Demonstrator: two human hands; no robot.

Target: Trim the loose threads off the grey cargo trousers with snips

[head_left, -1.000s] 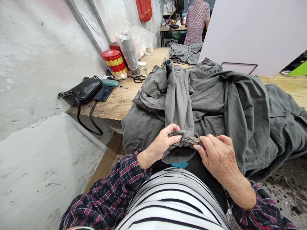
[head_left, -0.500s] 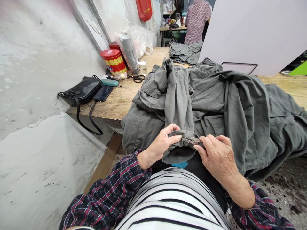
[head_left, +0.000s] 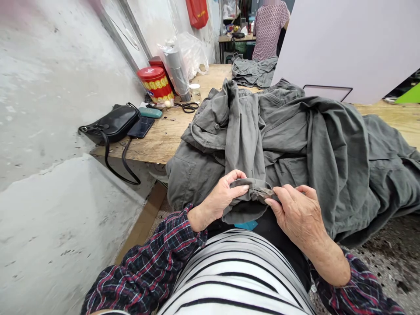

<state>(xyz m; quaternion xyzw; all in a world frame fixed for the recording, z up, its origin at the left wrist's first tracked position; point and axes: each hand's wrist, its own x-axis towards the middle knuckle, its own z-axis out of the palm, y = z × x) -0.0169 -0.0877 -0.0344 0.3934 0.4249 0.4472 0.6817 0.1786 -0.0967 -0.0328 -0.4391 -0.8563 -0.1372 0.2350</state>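
My left hand pinches the cuff of a grey garment between thumb and fingers. The cuff loops toward my lap, its lower edge hanging below my fingers. From the other side, my right hand is closed on a small pair of thread snips. Their metal blades point left and touch the cloth at the cuff's seam. The rest of the snips is hidden inside my right hand. More grey cloth lies heaped behind and to the right, hanging over the table's front edge.
On the wooden table at left lie a black bag, a phone and black scissors. A red tin and a glass jar stand behind. Another person is at the back, beside a large pale panel.
Almost nothing differs. My right wrist has shifted very slightly; both hands keep their hold at the cuff.
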